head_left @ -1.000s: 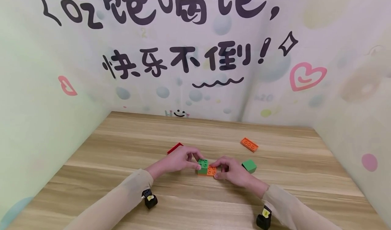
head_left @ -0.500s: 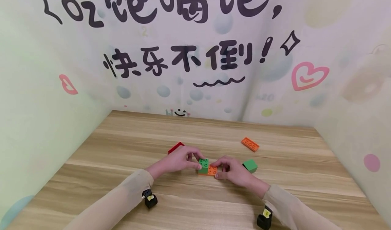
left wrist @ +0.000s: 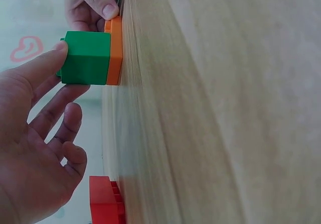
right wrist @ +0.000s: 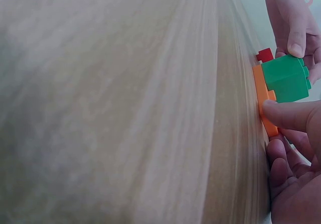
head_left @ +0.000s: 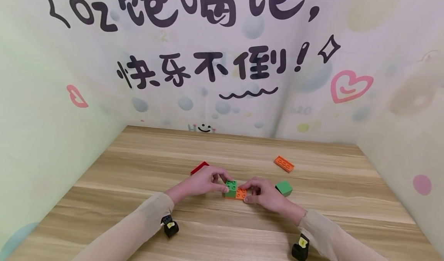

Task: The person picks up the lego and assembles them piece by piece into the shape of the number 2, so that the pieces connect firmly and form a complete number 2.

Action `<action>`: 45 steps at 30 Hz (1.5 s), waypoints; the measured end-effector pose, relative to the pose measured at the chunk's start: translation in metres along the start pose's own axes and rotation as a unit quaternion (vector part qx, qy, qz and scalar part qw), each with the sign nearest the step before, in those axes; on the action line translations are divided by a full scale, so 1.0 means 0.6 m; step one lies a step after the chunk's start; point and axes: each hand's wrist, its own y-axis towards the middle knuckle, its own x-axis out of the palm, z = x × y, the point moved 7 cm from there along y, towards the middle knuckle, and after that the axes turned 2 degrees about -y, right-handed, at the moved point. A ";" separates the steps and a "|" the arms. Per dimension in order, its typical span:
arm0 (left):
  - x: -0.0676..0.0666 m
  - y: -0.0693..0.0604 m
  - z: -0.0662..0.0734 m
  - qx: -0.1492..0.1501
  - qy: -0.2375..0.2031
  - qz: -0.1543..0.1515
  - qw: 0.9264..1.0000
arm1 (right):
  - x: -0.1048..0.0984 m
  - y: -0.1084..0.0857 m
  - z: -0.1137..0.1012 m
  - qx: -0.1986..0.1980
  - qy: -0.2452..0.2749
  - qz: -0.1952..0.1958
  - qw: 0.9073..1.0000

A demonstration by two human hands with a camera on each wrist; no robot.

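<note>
A green toy building block sits on the left half of a flat orange building plate, which lies on the table with its bare studs showing at the right. My left hand pinches the green block between thumb and fingers; the left wrist view shows the thumb on the block's studded top edge. Around the orange plate's right end, my right hand has its thumb and fingers closed in a pinch. In the right wrist view the block and plate lie flush together.
On the wooden table, a red block lies behind my left hand. A second green block lies on its side just right of my right hand. Farther back is another orange plate, underside up. Printed cloth walls surround the table.
Both hands keep their grip on the green block and the orange plate. Apart from a slight shift of the whole head view, nothing has visibly moved.
</note>
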 end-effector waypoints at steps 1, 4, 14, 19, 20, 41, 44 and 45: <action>0.000 0.000 0.000 0.000 0.001 0.000 1.000 | 0.000 0.000 0.000 0.000 0.001 0.000 1.000; -0.001 0.000 0.000 -0.001 0.001 0.000 1.000 | -0.001 0.000 -0.002 -0.002 0.001 0.000 1.000; -0.002 0.001 0.002 0.000 0.005 -0.007 1.000 | -0.002 -0.001 -0.004 -0.001 0.008 0.000 1.000; -0.003 0.000 0.005 0.000 0.027 -0.021 0.999 | -0.001 -0.002 -0.006 -0.001 0.010 0.001 1.000; -0.004 0.000 0.006 0.001 0.033 -0.024 0.999 | -0.001 -0.002 -0.006 -0.002 0.010 0.001 1.000; -0.091 -0.038 -0.017 0.001 0.044 0.059 0.997 | -0.002 -0.003 -0.005 -0.003 0.007 0.002 1.000; -0.099 -0.042 -0.021 -0.008 0.043 0.069 0.997 | -0.001 -0.003 -0.005 -0.004 0.009 0.001 1.000; -0.101 -0.043 -0.024 -0.008 0.043 0.071 0.997 | -0.001 -0.003 -0.005 -0.004 0.009 0.001 1.000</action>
